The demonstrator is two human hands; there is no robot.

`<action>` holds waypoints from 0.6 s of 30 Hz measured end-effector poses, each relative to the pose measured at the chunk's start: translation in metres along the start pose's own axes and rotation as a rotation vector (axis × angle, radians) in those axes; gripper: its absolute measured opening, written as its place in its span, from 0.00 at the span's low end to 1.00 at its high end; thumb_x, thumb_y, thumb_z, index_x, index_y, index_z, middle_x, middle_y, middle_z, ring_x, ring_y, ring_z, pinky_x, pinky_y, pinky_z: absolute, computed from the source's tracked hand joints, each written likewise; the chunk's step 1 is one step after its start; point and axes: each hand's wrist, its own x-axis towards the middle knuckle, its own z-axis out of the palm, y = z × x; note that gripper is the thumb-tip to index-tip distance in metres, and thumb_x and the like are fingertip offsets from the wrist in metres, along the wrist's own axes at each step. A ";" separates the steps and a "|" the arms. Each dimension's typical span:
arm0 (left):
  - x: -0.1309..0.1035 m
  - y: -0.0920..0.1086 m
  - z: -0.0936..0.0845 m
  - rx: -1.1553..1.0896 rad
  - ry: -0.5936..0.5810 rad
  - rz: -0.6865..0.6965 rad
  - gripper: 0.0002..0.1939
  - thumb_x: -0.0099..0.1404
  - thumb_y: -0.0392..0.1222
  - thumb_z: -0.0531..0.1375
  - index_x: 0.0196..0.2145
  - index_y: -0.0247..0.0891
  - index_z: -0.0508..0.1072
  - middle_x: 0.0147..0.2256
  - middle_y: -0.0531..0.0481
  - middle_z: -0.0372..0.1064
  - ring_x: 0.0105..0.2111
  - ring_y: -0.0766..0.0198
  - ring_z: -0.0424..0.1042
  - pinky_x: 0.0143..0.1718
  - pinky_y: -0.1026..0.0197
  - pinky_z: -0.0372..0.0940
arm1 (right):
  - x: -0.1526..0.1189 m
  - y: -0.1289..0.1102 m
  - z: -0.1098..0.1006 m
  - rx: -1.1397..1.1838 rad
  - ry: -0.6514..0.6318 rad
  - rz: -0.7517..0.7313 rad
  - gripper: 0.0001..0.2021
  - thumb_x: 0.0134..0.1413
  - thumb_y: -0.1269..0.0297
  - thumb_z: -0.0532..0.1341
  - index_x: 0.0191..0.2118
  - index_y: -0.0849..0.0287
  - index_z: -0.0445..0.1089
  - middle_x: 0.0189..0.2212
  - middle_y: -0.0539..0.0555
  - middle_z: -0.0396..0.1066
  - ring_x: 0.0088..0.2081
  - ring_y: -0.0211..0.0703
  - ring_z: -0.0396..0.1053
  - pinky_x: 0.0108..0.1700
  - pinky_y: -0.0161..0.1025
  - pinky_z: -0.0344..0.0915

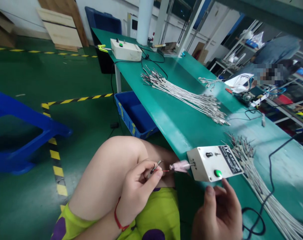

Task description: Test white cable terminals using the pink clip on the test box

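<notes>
Low over the lap, my left hand point(139, 186) pinches the end of a thin cable point(155, 166) between thumb and fingers. Several fine wires fan out of it, and a red one points at the pink tip point(180, 166) on the shaft of a small white machine box point(201, 166). I cannot tell whether wire and tip touch. My right hand point(220, 213) is in front of the box at the table edge, thumb and index finger apart, holding nothing. Its index fingertip is at the lit green button point(217, 173), touching or just below it.
Bundles of grey cables lie on the green table point(163, 116), one bundle point(188, 96) farther back and another point(263, 190) right of the box. A second white box point(126, 50) stands at the far end. Below is a blue bin point(136, 116); a person point(273, 56) is at the right.
</notes>
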 end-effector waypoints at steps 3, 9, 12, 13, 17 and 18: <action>-0.009 0.006 0.001 -0.002 -0.034 -0.007 0.07 0.73 0.42 0.66 0.36 0.40 0.78 0.30 0.53 0.68 0.28 0.66 0.62 0.30 0.64 0.60 | -0.021 -0.001 0.003 0.133 -0.077 0.198 0.15 0.56 0.57 0.75 0.46 0.59 0.82 0.33 0.56 0.76 0.32 0.43 0.71 0.31 0.37 0.68; -0.016 0.005 0.007 0.074 -0.144 0.039 0.06 0.71 0.40 0.65 0.35 0.39 0.76 0.29 0.52 0.70 0.28 0.65 0.65 0.30 0.63 0.63 | -0.037 -0.016 0.019 0.538 -0.467 0.567 0.10 0.50 0.58 0.78 0.34 0.56 0.82 0.25 0.52 0.76 0.23 0.36 0.68 0.25 0.32 0.67; -0.014 0.007 0.007 0.098 -0.192 0.075 0.06 0.71 0.40 0.65 0.35 0.38 0.77 0.28 0.50 0.72 0.26 0.64 0.67 0.29 0.63 0.64 | -0.030 -0.022 0.025 0.613 -0.552 0.677 0.11 0.51 0.57 0.77 0.31 0.57 0.80 0.22 0.50 0.72 0.21 0.34 0.64 0.24 0.30 0.65; -0.013 0.010 0.006 0.092 -0.228 0.084 0.06 0.71 0.40 0.65 0.35 0.38 0.78 0.29 0.49 0.75 0.26 0.63 0.69 0.29 0.62 0.64 | -0.028 -0.022 0.025 0.628 -0.597 0.718 0.12 0.51 0.56 0.77 0.31 0.57 0.79 0.22 0.50 0.71 0.22 0.35 0.64 0.25 0.31 0.65; -0.007 0.019 0.003 0.073 -0.390 0.102 0.09 0.73 0.40 0.64 0.35 0.38 0.82 0.32 0.44 0.80 0.31 0.57 0.76 0.34 0.58 0.69 | -0.022 -0.015 0.018 0.549 -0.610 0.694 0.12 0.53 0.56 0.76 0.33 0.57 0.78 0.23 0.48 0.69 0.23 0.35 0.65 0.25 0.31 0.65; -0.006 0.021 0.003 0.084 -0.402 0.101 0.09 0.73 0.40 0.64 0.34 0.38 0.82 0.32 0.43 0.81 0.31 0.56 0.77 0.34 0.57 0.70 | -0.023 -0.013 0.015 0.483 -0.547 0.606 0.11 0.53 0.58 0.76 0.36 0.57 0.79 0.23 0.48 0.70 0.23 0.36 0.66 0.25 0.31 0.66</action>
